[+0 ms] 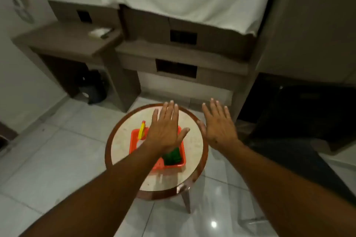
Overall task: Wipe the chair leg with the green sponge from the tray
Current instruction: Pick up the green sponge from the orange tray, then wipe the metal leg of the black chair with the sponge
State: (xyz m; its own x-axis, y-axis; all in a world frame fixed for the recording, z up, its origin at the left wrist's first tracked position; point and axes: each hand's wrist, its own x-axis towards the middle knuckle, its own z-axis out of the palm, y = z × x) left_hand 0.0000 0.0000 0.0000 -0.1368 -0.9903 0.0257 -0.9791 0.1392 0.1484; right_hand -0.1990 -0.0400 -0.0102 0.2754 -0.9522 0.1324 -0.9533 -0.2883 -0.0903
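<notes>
Head view, my two hands, left hand (166, 127) and right hand (217, 125), spread flat and empty, one red tray (134, 138), one green sponge (172, 157) inside, one round table (194, 140).

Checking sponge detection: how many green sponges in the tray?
1: the green sponge lies in the orange tray's near right corner; the left hand may hide others.

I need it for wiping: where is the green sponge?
Head view: the green sponge lies in the red tray's near right corner, just beneath the left hand.

Left grip (166, 131), right grip (218, 128) outstretched, flat, empty.
</notes>
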